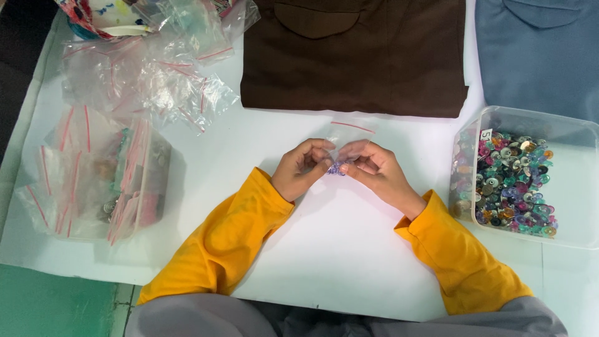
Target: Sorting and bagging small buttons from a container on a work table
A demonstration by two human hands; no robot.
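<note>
1. Mid-tabletop, the left hand (301,168) and right hand (374,171) both pinched a small zip bag (344,140) holding purple buttons (337,168).
2. The bag looked light, limp and slippery, best gripped along its sealed top edge.

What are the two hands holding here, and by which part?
Both the left hand and right hand pinch a small clear zip bag at its lower end, where small purple pieces sit; its red-striped top stands free.

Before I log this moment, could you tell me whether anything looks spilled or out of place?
Nothing looks spilled. Both hands, left hand and right hand, hold a small clear bag of purple pieces; the colourful buttons stay inside their plastic tub.
</note>
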